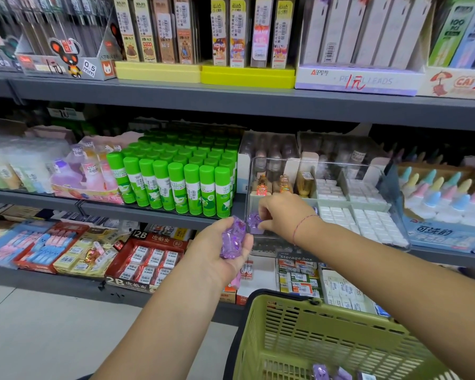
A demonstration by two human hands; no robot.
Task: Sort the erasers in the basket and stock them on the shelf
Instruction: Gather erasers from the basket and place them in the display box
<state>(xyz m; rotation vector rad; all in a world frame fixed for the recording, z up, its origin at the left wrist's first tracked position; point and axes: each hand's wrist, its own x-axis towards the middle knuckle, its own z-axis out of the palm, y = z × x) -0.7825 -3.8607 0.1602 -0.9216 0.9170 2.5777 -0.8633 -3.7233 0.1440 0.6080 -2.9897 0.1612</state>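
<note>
- The left hand (220,246) is turned palm up in front of the shelves. Its fingers are curled around a bunch of purple erasers (231,237) in shiny wrappers, and one wrapper hangs down below the palm.
- The right hand (283,212) reaches to the front left corner of the clear storage box (390,198). Its fingertips pinch a single purple eraser (254,222) at this corner. I cannot tell if the eraser already rests on the bottom of the compartment.
- A thin thread bracelet (303,224) goes around the right wrist.
- The clear storage box stands on the middle shelf (148,211), just beside the rows of green glue sticks (176,182) on its left side.
- Inside the box, dividers make several compartments. The right compartments are full of white erasers (368,222), packed in tight rows. At the back left stand small orange bear figures (272,185).
- The green basket (285,304) is at the lower edge of the view, under the right forearm. Some loose purple erasers (331,373) lie on its bottom — only a few of them show.
- On the lower shelf, left of the basket, there is a red 2B eraser carton (148,260) with small wrapped packets, and beside it trays with pink and blue items, too blurred to name.
- The upper shelf carries boxes of pencil leads (359,78) in upright packs.
</note>
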